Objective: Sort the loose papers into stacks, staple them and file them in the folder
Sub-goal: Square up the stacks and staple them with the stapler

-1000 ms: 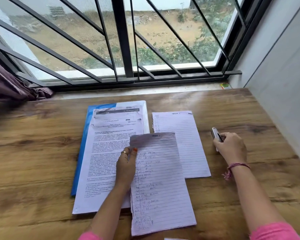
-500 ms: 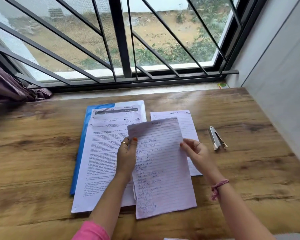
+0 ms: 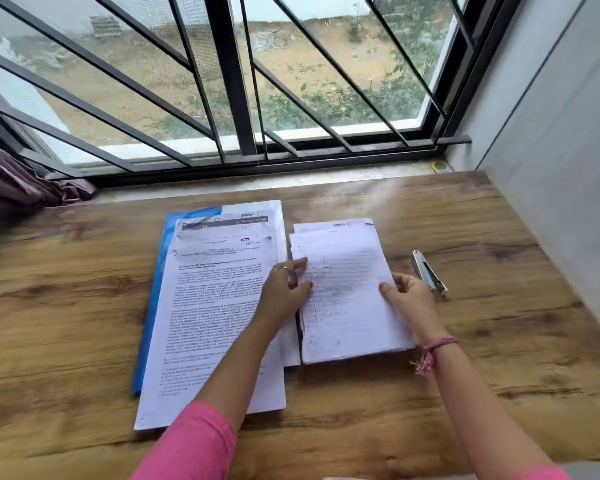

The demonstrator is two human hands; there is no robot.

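A stack of lined handwritten sheets (image 3: 347, 296) lies on the wooden table (image 3: 66, 306), on top of another lined sheet whose top edge shows behind it. My left hand (image 3: 284, 292) holds the stack's left edge, thumb on top. My right hand (image 3: 407, 294) holds its right edge the same way. To the left lies a pile of printed papers (image 3: 215, 317) on a blue folder (image 3: 153, 306). A silver stapler (image 3: 428, 271) rests on the table just right of my right hand.
A barred window (image 3: 229, 98) runs along the table's far edge. A grey wall (image 3: 551, 168) closes the right side. Purple cloth (image 3: 21, 185) sits at the far left of the sill, and a small yellow-green object (image 3: 440, 167) at its right end.
My right hand left the stapler and took the lined sheets' right edge. Both hands carried the sheets rightward and set them on the other lined sheet.
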